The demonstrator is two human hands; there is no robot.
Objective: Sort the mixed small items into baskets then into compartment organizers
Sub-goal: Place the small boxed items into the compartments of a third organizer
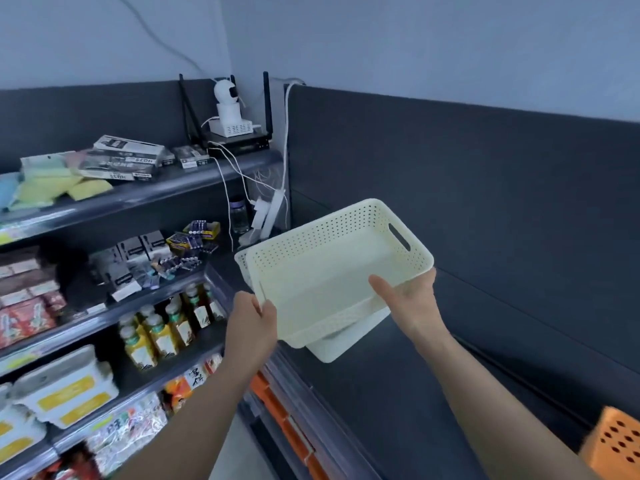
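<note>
Nested cream baskets are held in the air, over the dark right-hand shelf [415, 393] and just right of the stocked shelves. The top basket [329, 268] sits skewed in the lower basket [346, 344]; the lower one's rim pokes out at the far left and its base at the near right. Both look empty. Left grip [254, 315] is closed round the near-left corner of the top basket's rim, thumb on top, fingers curled under. Right grip [412, 303] pinches the near-right wall, thumb laid inside along it; the fingers beneath are hidden, so I can't tell if they also bear on the lower basket. Step in hand, I'd guess: bring the baskets to a flat spot and split them. Do it well by keeping the stack level and setting it down on the shelf before separating. Then pull the top one straight up, since the skew can jam the walls. Mind the hanging cables [277, 188] behind. Small goods such as the batteries [194, 237] sit on the left shelf, none sorted yet. An orange basket [613, 441] waits at the lower right.
</note>
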